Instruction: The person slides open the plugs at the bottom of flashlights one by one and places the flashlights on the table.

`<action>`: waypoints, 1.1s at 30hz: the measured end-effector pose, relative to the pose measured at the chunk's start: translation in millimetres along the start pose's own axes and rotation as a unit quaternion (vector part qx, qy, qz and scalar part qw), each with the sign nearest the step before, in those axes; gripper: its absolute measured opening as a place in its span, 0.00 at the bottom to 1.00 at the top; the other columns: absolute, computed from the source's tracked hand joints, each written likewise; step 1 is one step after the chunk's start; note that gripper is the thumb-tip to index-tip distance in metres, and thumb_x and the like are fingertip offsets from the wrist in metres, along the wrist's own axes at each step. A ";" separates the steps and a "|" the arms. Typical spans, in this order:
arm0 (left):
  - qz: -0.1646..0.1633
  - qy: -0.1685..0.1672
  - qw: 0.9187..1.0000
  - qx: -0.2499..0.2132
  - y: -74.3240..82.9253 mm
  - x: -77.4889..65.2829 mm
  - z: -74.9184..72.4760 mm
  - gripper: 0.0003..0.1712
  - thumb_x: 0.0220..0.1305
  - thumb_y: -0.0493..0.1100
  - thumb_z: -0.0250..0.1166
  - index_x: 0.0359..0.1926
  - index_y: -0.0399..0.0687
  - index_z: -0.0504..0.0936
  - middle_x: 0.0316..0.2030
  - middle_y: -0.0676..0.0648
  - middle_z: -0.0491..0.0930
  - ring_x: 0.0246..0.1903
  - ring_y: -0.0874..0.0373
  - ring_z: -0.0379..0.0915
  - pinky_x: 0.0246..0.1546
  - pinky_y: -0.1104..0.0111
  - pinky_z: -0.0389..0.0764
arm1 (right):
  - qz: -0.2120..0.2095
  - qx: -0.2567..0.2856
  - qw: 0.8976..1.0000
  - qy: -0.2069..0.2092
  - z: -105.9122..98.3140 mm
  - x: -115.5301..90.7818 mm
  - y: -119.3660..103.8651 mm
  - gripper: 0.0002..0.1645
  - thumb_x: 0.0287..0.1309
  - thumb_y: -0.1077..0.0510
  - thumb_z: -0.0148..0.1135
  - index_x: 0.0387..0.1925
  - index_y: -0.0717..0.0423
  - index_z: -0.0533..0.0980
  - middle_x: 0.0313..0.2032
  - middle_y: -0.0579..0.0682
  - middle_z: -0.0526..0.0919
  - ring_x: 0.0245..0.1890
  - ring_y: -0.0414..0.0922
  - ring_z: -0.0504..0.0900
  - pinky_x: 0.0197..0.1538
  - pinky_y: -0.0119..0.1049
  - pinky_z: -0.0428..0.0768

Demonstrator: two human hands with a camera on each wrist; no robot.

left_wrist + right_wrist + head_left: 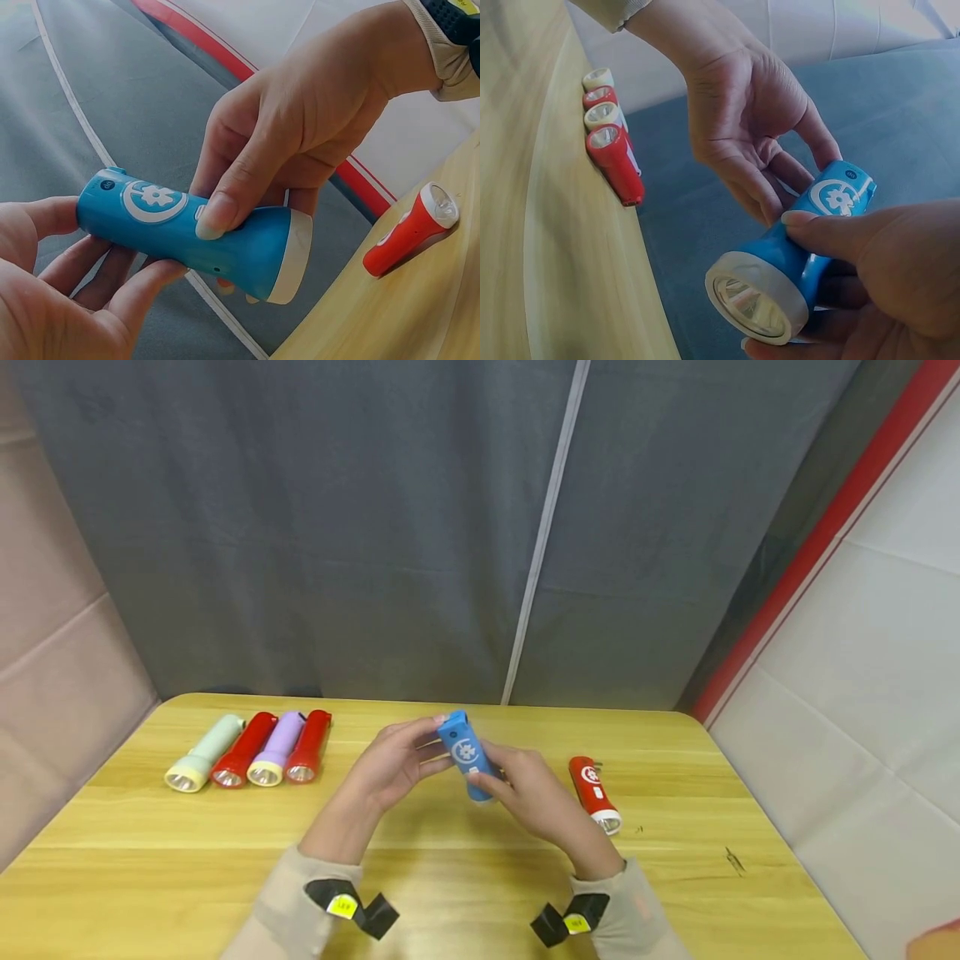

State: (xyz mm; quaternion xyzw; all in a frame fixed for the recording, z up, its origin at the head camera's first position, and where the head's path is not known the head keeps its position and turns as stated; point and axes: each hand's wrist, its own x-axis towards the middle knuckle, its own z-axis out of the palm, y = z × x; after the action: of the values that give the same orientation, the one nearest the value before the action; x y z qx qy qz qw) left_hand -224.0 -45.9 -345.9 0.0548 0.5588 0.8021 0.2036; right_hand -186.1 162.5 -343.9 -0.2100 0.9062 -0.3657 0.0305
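Note:
A blue flashlight (464, 750) with a white lens ring and a white round emblem is held above the table between both hands. My right hand (534, 792) grips it near the head, thumb lying on top by the switch and fingers underneath. At the tail end, my left hand (384, 770) holds it with thumb and fingertips, the other fingers bent behind it. In the right wrist view the lens (754, 304) faces the camera and looks unlit. On the table to the right of my right hand lies a red flashlight (588, 783) with a white ring.
At the table's left lie several flashlights side by side: a pale green one (212, 745), a red one (249, 746), a purple one (281, 742) and another red one (311, 741). Behind the wooden table (450, 868) hangs a grey curtain (337, 543). Dark marks show at the table's right.

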 end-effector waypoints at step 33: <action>0.008 -0.025 0.999 0.018 0.4 0.4 -1.0 0.15 0.76 0.45 0.55 0.51 0.46 0.85 0.43 0.54 0.85 0.49 0.59 0.83 0.55 0.64 0.85 | 0.003 -0.037 0.999 0.004 -2.3 -5.7 -9.8 0.30 0.69 0.52 0.61 0.69 0.58 0.70 0.50 0.55 0.87 0.40 0.44 0.86 0.48 0.44 0.89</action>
State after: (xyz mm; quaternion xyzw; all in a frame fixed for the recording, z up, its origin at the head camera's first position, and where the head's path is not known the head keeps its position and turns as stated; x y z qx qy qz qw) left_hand -224.8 -46.8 -345.9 0.0832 0.5673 0.7918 0.2102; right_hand -177.9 159.9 -336.1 -0.2069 0.9198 -0.3328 0.0205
